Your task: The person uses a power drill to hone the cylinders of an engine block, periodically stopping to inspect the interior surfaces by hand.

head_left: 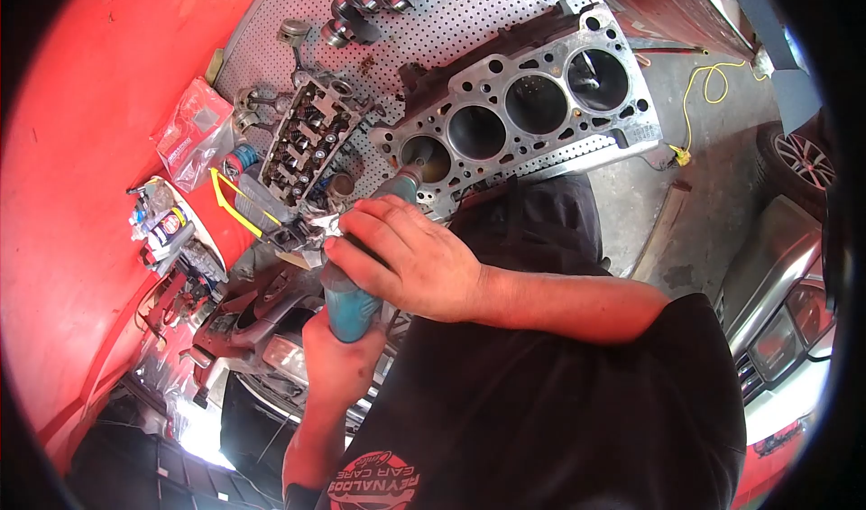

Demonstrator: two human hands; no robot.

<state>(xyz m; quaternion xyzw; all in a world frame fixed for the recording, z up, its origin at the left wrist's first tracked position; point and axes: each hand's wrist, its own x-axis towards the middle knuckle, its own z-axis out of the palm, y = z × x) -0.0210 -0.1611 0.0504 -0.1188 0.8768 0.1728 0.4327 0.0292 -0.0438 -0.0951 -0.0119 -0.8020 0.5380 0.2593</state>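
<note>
A teal and black power tool (pixel 352 310) slants up toward the engine block (pixel 585 136). My right hand (pixel 410 259) wraps over its middle from above, fingers curled round the body. My left hand (pixel 341 361) is closed at the tool's lower rear end, its fingers partly hidden. The tool's front end (pixel 401 183) reaches to the leftmost cylinder bore (pixel 437 160), and a round tip shows in the opening. Whether the tip touches the bore wall cannot be made out. Three other bores lie in a row to the right on the block's flat face.
Left of the block, a cylinder head (pixel 311 140) and pistons with rods (pixel 293 32) lie on the perforated table (pixel 262 59). A crankshaft (pixel 356 18) is at the back. Bottles (pixel 167 228) stand at left. A yellow cord (pixel 690 104) and a wheel (pixel 803 160) are at right.
</note>
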